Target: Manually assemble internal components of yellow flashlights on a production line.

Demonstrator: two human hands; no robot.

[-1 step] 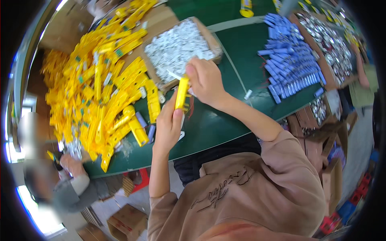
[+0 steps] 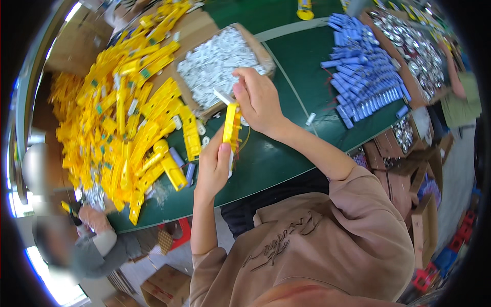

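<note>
I'm seeing a yellow oblong plastic casing [image 2: 231,123], a flat green tabletop [image 2: 277,159] — and wearing a brown, black-scrolled fabric shirt [image 2: 337,248].

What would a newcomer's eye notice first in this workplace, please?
Probably it is the big heap of bright yellow plastic casings on the left side of the dark green table. Then perhaps come the pile of blue cylinders at the right, and the slim yellow plastic piece in the left hand near the centre.

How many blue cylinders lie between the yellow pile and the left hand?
2 visible: one blue cylinder farther from the left hand, the other cylinder nearer it. More may be hidden under the yellow pile.
</note>
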